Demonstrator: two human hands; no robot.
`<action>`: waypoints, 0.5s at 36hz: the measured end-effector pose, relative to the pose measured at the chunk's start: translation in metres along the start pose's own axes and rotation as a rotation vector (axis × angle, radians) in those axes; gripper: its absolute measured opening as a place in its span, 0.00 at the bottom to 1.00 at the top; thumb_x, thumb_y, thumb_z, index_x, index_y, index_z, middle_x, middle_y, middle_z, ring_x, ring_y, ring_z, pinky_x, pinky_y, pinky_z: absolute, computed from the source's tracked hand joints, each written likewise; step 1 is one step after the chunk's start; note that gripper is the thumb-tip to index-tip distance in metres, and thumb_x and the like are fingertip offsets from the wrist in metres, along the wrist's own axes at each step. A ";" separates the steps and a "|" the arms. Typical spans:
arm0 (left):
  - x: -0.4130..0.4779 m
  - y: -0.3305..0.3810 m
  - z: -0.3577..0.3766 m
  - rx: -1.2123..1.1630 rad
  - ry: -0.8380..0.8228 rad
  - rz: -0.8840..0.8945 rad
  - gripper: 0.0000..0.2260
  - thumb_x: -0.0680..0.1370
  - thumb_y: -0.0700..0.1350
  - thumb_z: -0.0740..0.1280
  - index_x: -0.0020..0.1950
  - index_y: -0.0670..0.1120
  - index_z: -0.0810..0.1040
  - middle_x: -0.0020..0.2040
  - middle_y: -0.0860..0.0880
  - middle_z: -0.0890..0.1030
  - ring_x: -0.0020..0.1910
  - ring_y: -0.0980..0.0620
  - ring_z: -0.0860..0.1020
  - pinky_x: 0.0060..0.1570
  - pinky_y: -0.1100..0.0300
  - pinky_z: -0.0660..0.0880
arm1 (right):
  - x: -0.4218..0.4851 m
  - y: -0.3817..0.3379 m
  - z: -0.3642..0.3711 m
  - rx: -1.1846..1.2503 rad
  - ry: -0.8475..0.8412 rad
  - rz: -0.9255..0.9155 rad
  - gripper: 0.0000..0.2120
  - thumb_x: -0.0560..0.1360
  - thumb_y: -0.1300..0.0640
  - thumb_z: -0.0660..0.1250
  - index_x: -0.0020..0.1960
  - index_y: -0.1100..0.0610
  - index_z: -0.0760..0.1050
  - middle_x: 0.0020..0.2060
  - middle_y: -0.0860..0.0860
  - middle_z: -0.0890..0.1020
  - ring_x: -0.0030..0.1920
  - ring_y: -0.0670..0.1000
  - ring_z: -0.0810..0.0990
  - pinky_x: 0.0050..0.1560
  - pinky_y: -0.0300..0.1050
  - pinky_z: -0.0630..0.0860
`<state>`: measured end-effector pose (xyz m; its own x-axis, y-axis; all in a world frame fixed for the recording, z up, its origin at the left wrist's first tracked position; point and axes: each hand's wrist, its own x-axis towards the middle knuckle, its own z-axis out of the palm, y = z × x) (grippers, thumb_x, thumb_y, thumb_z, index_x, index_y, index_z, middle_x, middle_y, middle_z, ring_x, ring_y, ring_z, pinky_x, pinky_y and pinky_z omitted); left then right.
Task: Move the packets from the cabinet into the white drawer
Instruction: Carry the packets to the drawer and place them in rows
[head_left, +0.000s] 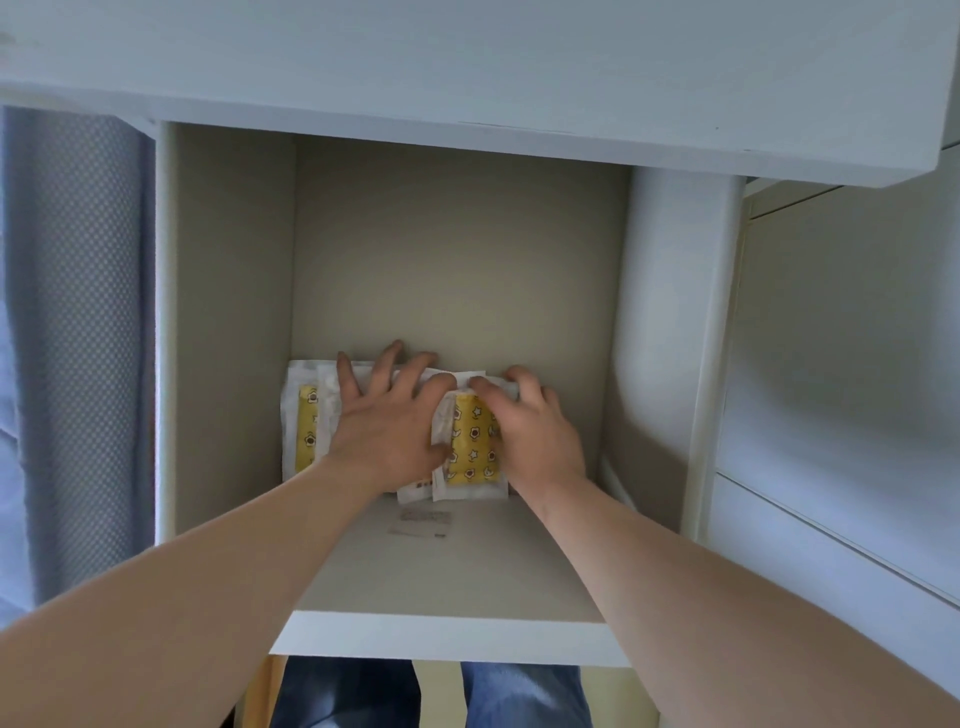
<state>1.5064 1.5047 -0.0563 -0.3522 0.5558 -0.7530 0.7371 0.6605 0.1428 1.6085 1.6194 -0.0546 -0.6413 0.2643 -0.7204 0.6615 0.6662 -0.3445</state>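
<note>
While gathering the packets (470, 441) deep in the cabinet (234, 312), left hand (387, 423) presses them flat, fingers wide. Right hand (532, 434) fingers curl over a top edge, apparently pinching.

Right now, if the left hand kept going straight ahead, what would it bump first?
Probably the cabinet's back wall: the left hand lies spread on the packets, fingertips at their far edge. Depth is hard to judge.

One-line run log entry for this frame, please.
stage: gathering | left hand: spread flat on white-and-yellow patterned plastic packets | right hand: pinching their top edge | site: white cabinet shelf
</note>
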 end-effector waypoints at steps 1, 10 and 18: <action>0.000 0.001 0.001 0.014 0.006 -0.004 0.31 0.74 0.63 0.62 0.73 0.59 0.53 0.76 0.53 0.48 0.76 0.45 0.40 0.68 0.33 0.40 | -0.001 0.000 0.001 0.008 0.001 0.014 0.25 0.78 0.57 0.57 0.73 0.44 0.60 0.71 0.51 0.59 0.67 0.57 0.62 0.54 0.48 0.72; -0.004 0.005 -0.007 0.064 0.004 -0.030 0.33 0.75 0.65 0.58 0.76 0.61 0.46 0.77 0.53 0.46 0.76 0.43 0.39 0.67 0.31 0.39 | -0.008 -0.001 -0.006 0.070 0.000 0.087 0.27 0.78 0.59 0.58 0.74 0.46 0.56 0.71 0.52 0.58 0.67 0.58 0.63 0.58 0.51 0.71; -0.032 0.009 -0.037 -0.054 0.059 -0.062 0.30 0.78 0.55 0.61 0.75 0.56 0.49 0.77 0.50 0.48 0.76 0.43 0.41 0.71 0.38 0.44 | -0.032 -0.013 -0.027 0.217 0.076 0.200 0.32 0.74 0.59 0.67 0.73 0.47 0.59 0.72 0.53 0.59 0.70 0.58 0.62 0.67 0.50 0.65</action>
<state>1.5030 1.5118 -0.0070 -0.4310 0.5405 -0.7226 0.6813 0.7200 0.1321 1.6099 1.6216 -0.0110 -0.5121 0.4322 -0.7423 0.8397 0.4336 -0.3269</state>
